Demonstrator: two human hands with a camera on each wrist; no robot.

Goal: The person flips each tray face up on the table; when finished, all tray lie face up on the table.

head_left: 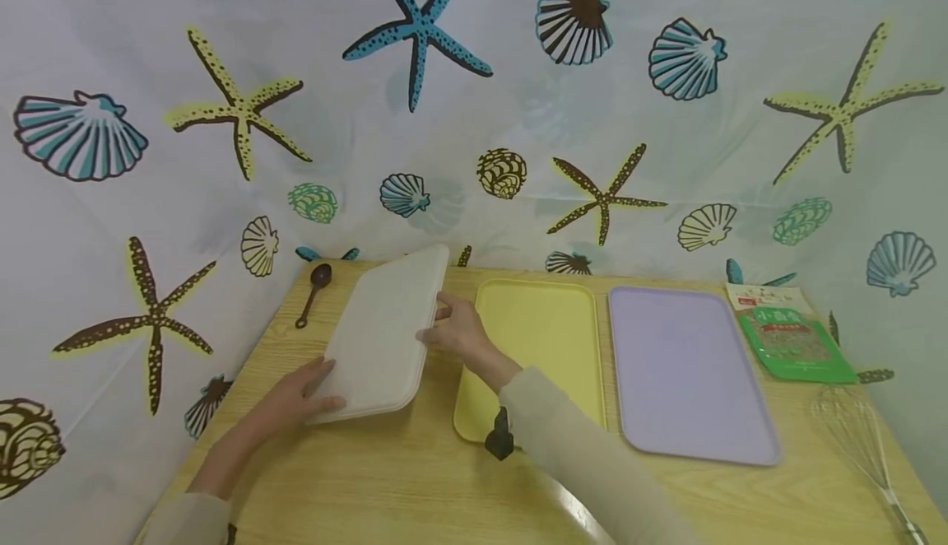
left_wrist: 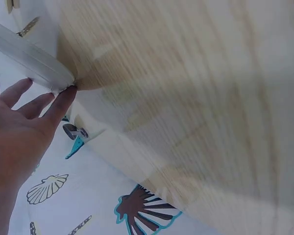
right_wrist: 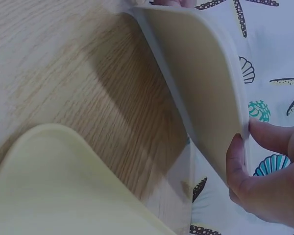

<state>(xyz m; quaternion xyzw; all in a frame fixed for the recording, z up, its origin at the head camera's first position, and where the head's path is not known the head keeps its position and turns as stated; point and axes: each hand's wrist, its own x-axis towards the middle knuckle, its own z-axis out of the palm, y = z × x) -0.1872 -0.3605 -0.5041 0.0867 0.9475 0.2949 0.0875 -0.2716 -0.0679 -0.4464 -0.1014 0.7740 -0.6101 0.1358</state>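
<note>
A white rectangular tray [head_left: 385,331] is held tilted over the left part of the table, its right side raised. My right hand [head_left: 462,335] pinches the raised right edge; in the right wrist view the thumb and fingers [right_wrist: 236,161] lie on either side of the rim. At the near left corner, my left hand [head_left: 292,397] grips the tray, and its fingertips [left_wrist: 66,98] meet the rim in the left wrist view. The tray's hollow underside [right_wrist: 196,73] shows in the right wrist view. Right of it lies a yellow tray [head_left: 548,347], partly covered by the right forearm.
A purple tray [head_left: 689,372] lies right of the yellow one. Further right are a green packet [head_left: 796,343] and a wire whisk [head_left: 862,446]. A dark spoon [head_left: 314,294] rests at the far left of the wooden table [head_left: 370,479]. A patterned curtain [head_left: 474,117] hangs behind.
</note>
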